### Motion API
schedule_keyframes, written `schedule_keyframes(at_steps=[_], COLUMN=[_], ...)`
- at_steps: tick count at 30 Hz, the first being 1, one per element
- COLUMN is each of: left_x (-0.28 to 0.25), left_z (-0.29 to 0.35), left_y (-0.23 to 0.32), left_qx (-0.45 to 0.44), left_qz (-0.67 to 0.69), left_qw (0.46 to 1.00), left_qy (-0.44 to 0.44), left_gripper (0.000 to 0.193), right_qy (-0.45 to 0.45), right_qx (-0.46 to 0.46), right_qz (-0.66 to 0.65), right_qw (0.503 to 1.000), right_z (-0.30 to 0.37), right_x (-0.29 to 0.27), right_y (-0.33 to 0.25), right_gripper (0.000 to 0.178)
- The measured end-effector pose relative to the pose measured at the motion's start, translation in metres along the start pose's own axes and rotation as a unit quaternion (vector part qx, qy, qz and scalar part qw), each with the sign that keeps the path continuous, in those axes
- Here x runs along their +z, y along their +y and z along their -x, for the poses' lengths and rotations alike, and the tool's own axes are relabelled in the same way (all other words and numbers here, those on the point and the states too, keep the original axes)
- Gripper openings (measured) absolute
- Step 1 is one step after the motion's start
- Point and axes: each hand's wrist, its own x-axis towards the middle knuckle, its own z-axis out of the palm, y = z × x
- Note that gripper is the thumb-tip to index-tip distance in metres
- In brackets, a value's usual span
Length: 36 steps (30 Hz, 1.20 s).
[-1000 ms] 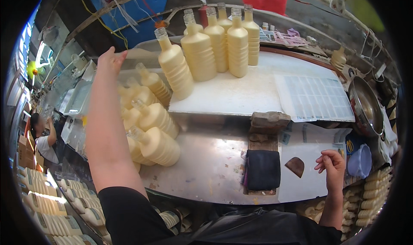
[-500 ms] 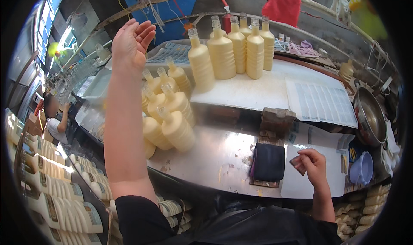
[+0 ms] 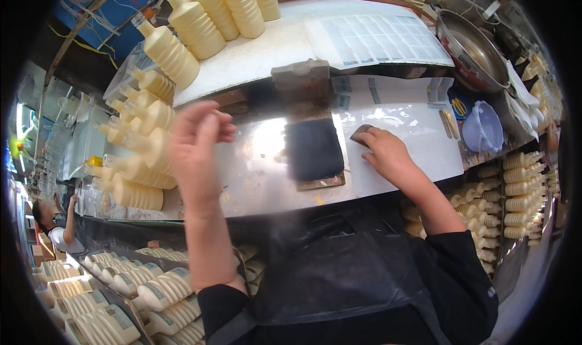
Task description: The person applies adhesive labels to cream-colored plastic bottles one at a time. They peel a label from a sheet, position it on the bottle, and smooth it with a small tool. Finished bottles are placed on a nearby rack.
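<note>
My left hand (image 3: 200,148), slightly blurred, hovers over the bench just right of the clustered cream bottles (image 3: 142,145). Its fingers bend loosely, apart from the thumb, with nothing in them. In my right hand (image 3: 386,150) a small dark flat scraper (image 3: 362,133) is pinched between thumb and fingers, above a white sheet (image 3: 403,154). A folded black cloth (image 3: 314,148) lies on a wooden board (image 3: 321,182) between my hands. Small label strips (image 3: 373,91) rest along the far part of the white sheet.
Taller cream bottles (image 3: 200,24) stand on a raised white shelf (image 3: 260,54) beside a label sheet (image 3: 382,37). A block (image 3: 300,75) sits behind the cloth. At right are a metal pan (image 3: 473,48) and a purple basin (image 3: 483,127). Stacked bottles (image 3: 163,293) fill the lower left; a person (image 3: 60,227) works far left.
The view has turned down and right. My left hand has come down from high over the shelf to beside the bottles. My right hand still holds the scraper, now nearer the black cloth.
</note>
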Motion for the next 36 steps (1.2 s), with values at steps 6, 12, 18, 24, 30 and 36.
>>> schedule_keyframes(at_steps=[6,12,18,24,30,36], left_x=[-0.030,-0.093,-0.138,-0.096,-0.006,0.089], left_z=[0.024,-0.009,-0.053,-0.035,-0.035,-0.066], left_y=[-0.081,-0.100,-0.062,-0.062,-0.024,-0.060], left_qx=[0.158,0.120,-0.027,0.098,-0.069,-0.181], left_qz=[-0.290,-0.422,-0.398,-0.334,0.026,0.074], left_qw=[0.901,0.769,0.865,0.919,0.995,0.966], left_qy=[0.280,0.466,0.304,0.188,-0.073,-0.170], left_gripper=[0.047,0.076,0.056,0.035,0.041,0.032], right_qy=[0.026,0.005,0.022,-0.012,-0.048,-0.078], right_qx=[0.068,0.126,0.102,0.155,0.099,0.055], right_qz=[0.059,-0.035,-0.408,-0.585,-0.486,-0.362], right_qw=[0.996,0.991,0.907,0.796,0.867,0.927], right_z=[-0.014,-0.019,-0.018,-0.007,-0.030,-0.052], right_x=[0.012,0.015,0.003,-0.026,-0.037,-0.031], right_y=[0.022,0.052,0.042,0.004,-0.060,-0.066], right_gripper=[0.043,0.043,0.030,0.023,0.027,0.062])
